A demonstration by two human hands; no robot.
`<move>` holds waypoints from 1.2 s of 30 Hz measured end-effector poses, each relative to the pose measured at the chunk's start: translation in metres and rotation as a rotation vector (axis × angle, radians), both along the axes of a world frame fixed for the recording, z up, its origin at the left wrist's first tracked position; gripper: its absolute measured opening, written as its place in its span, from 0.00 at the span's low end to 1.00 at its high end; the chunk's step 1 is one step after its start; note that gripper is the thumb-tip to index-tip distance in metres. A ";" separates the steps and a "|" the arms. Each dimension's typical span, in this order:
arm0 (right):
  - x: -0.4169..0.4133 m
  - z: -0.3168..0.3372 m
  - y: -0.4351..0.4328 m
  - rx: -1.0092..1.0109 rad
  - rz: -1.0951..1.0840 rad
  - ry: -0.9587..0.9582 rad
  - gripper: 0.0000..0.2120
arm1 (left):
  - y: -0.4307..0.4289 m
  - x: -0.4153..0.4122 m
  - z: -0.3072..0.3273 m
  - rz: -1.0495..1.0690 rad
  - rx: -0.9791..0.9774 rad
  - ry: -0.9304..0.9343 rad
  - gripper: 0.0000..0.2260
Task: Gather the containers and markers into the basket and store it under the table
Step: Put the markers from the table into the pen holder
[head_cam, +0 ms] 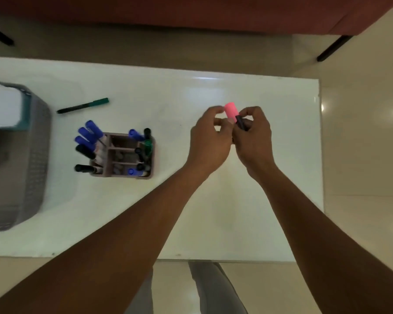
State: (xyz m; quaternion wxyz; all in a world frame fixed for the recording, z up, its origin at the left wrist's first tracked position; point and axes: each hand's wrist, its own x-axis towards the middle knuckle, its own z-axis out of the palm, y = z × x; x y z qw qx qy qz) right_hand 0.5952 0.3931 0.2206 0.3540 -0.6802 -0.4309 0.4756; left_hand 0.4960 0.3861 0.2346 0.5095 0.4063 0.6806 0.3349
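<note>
At the 9 o'clock edge of the table (pixel 191 211) stands the grey basket (pixel 32 155), with a white and teal container (pixel 2 107) already in it, so it is likely there as the collecting point. Just beside it, toward 2 o'clock, a green marker (pixel 83 105) lies flat and loose. Its long axis runs from 8 to 2 o'clock, with the thicker green end at 2.

At 5 o'clock of that marker sits the brown organiser (pixel 123 155). The blue, black and green markers in its compartments fan outward, the blue caps leaning toward 10 o'clock.

Right of centre, both hands meet above the table around the pink-capped marker (pixel 231 109). The left hand (pixel 210 141) has thumb and fingers curled in a pinch at the pink cap. The right hand (pixel 253 137) has its fingers clamped on the dark barrel. One hand on each end suggests the cap is being pressed home so the marker can be stowed closed. Its long axis runs from 11 to 5 o'clock, cap pointing away toward 11.
</note>
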 end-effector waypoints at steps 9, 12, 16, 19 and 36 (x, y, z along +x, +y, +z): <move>-0.140 0.075 0.019 0.245 0.357 -0.130 0.08 | 0.011 -0.167 0.077 0.106 0.248 0.175 0.11; -0.173 0.079 0.025 0.193 0.520 -0.254 0.08 | 0.006 -0.220 0.080 -0.031 0.176 0.211 0.11; -0.204 0.066 0.014 0.208 0.711 -0.501 0.08 | 0.004 -0.264 0.064 -0.227 0.089 0.217 0.13; -0.212 0.049 0.002 0.168 0.750 -0.602 0.08 | 0.002 -0.278 0.045 -0.332 0.082 0.219 0.11; -0.209 0.020 -0.021 -0.003 0.567 -0.703 0.11 | 0.009 -0.331 -0.044 -0.102 0.033 0.518 0.12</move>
